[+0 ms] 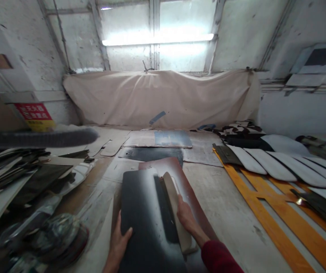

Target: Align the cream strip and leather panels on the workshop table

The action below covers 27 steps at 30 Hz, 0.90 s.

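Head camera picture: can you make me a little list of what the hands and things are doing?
left hand: flat on the edge of the dark sheet
right hand: on the tan strip, beside the black strip
underneath: brown sheet on the workbench
right side: white pieces in a row on an orange frame
left side: stacked sheets

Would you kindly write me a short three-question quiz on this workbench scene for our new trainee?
1. True or false: the left hand rests on the black sheet.
2. Which piece does the right hand press? A) tan strip B) orange frame C) white panel
3. What colour is the sheet lying under the others?

Key: 1 true; 2 A; 3 reddish brown.
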Tool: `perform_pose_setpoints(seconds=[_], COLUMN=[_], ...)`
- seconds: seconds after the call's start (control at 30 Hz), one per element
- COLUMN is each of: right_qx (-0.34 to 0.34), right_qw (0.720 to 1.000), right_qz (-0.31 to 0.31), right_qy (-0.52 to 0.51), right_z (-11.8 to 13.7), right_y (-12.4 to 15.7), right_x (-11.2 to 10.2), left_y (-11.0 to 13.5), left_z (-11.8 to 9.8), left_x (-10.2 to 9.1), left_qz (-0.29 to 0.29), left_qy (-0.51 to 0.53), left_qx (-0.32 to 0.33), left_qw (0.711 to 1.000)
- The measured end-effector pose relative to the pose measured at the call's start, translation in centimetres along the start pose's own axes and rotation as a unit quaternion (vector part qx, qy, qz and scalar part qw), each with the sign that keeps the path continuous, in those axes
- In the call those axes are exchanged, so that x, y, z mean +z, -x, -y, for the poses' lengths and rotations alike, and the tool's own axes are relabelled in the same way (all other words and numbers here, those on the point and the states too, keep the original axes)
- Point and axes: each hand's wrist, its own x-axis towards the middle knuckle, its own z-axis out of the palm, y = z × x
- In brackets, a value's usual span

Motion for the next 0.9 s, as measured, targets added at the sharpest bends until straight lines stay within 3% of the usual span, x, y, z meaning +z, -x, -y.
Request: perform_pose_setpoints(seconds=[0.23, 0.37, 0.5, 0.6, 0.7, 0.8, 0.9], right_qx=[-0.039, -0.040, -0.057, -0.007, -0.029, -0.050, -0.045], right_qw=[0.998, 0.999, 0.989, 0.994, 0.996, 0.993, 0.993], right_qz=[0.021, 0.033, 0.068, -0.006, -0.084, -0.104, -0.091], right_qy=[0.034, -0.011, -0.116, -0.107, -0.014, 0.036, 0.066], right_z=[1.0, 1.5, 1.4, -0.5, -3.4, -4.9, -4.0], right_y=[0.5, 1.3, 2.9, 5.0, 8.4, 12.2, 14.7], right_x=[0.3, 0.7, -0.1, -0.6, 0.2, 1.4, 2.1], left_y=[0.9, 0.9, 0.5, -0.5, -2.2, -3.6, -4.6], left_z=[0.0, 0.0, 0.3, 0.3, 0.0, -0.4, -0.6], left_x=[0.4, -0.2, -0.4, -0.2, 0.6, 1.7, 2.3], left_qz=[0.046, 0.070, 0.089, 0.118, 0.170, 0.189, 0.182], left_qy=[-0.034, -0.032, -0.039, -0.035, -0.015, 0.010, 0.033], left_qx=[0.060, 0.067, 0.079, 0.096, 0.104, 0.085, 0.060], left_qw=[0.997, 0.995, 0.992, 0.988, 0.980, 0.978, 0.981])
